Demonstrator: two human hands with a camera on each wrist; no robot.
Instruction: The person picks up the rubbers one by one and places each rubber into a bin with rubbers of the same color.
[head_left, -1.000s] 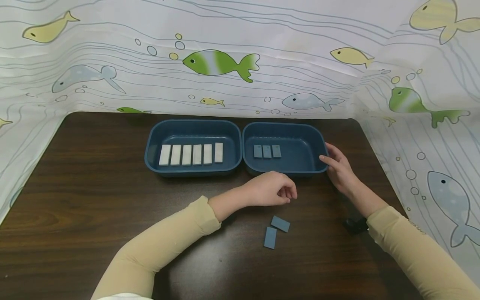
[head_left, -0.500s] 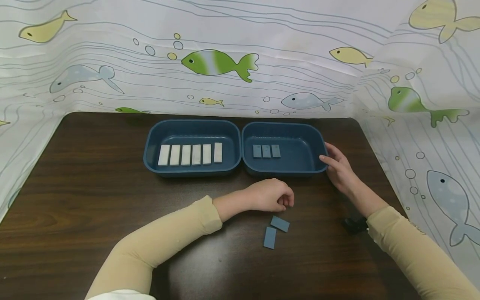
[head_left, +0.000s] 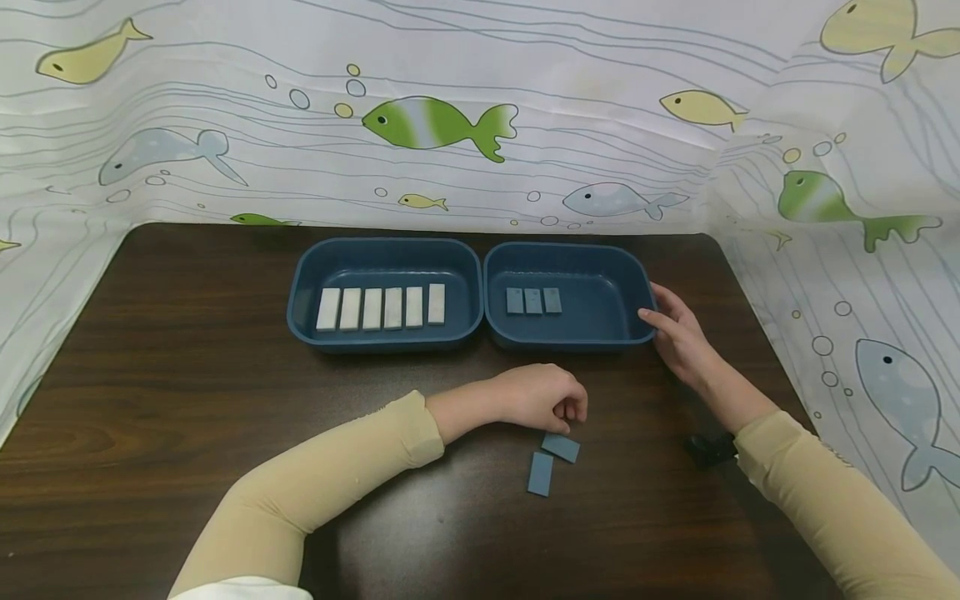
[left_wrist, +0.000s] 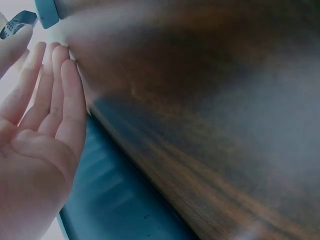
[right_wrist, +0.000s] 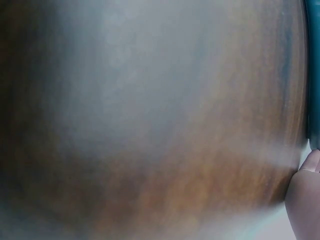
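Observation:
My left hand hangs with loosely bent fingers at the far edge of a slanted blue tile. In the left wrist view the fingers are nearly straight, with a blue tile beyond their tips. A second blue tile lies just below the first on the table. At the right, my right hand grips the end of the right blue bin, thumb over its rim and fingers outside. Three blue tiles stand in a row in that bin. Little of the right hand shows in the right wrist view.
A matching left blue bin sits side by side with the right one and holds a row of several white tiles. A small black object is beside the right wrist. Fish-printed sheeting surrounds the dark wooden table.
My left hand has moved back from the right bin's front wall, down toward the slanted blue tile. The right hand keeps its grip on the bin, and the tiles have stayed put.

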